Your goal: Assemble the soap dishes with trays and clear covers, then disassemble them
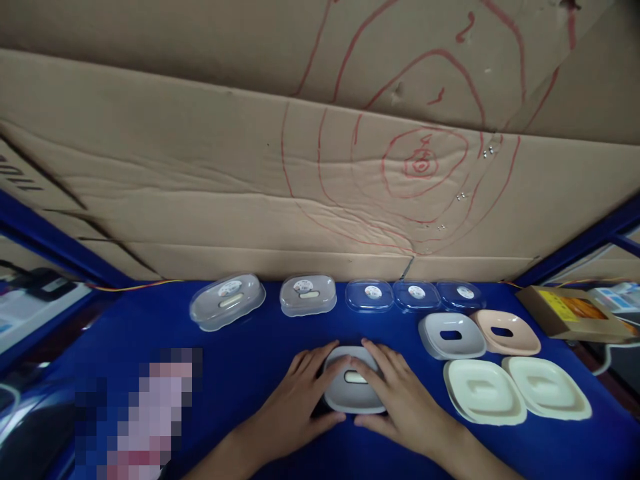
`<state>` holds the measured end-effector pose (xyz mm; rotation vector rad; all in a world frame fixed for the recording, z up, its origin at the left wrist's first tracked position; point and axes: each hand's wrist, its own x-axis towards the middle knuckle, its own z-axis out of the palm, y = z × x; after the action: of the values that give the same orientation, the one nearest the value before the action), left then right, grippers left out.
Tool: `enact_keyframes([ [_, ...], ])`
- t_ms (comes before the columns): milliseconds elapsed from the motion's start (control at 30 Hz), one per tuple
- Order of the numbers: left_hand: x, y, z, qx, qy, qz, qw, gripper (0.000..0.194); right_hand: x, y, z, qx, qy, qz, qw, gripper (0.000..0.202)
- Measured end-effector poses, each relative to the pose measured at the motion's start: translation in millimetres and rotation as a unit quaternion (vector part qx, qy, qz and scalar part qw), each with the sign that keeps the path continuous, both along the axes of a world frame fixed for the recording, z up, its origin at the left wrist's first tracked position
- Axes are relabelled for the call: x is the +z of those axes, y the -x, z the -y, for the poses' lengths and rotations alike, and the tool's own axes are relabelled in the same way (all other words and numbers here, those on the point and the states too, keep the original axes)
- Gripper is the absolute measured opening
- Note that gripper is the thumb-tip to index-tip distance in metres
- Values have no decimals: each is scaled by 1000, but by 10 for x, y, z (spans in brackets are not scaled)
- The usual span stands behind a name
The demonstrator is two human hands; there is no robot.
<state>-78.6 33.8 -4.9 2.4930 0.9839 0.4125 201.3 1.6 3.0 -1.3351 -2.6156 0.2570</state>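
A grey oval dish (345, 395) with a pale insert (355, 377) in its middle sits on the blue table between my hands. My left hand (300, 393) grips its left side, fingertips on the far rim and thumb at the near edge. On the right side, my right hand (397, 393) holds the dish the same way. Both index fingers reach across its top. To the right lie a grey dish with a slot (463, 321), a peach one (520, 321) and two pale green trays (484, 408) (567, 400).
Along the back stand two lidded grey dishes (213, 312) (320, 303) and three clear lids (356, 300) (405, 301) (453, 300). Behind them rises a cardboard wall (200, 167) with red rings. A cardboard box (545, 313) is at the right edge; a blurred patch covers the left front.
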Motion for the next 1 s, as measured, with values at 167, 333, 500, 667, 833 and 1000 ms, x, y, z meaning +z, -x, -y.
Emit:
enact_keyframes([
  [167, -6, -3, 4, 6, -18, -5, 1000, 80, -11, -16, -6, 5, -17, 0, 1000, 100],
  [333, -6, -12, -17, 16, -57, -12, 998, 70, -24, 2, -18, -2, -36, -13, 999, 92],
  [500, 2, -1, -60, 35, -83, -31, 995, 62, -48, 38, -31, -28, -64, -17, 997, 84],
  [667, -35, 12, -180, 72, -109, -41, 991, 58, -86, 29, -62, -48, -69, -21, 996, 77],
  [833, -91, -1, -269, 79, -124, -52, 988, 56, -111, 23, -74, -61, -70, -21, 995, 75],
  [1000, -83, -11, -386, 91, -153, -57, 982, 55, -142, 14, -112, -97, -108, -16, 989, 74],
])
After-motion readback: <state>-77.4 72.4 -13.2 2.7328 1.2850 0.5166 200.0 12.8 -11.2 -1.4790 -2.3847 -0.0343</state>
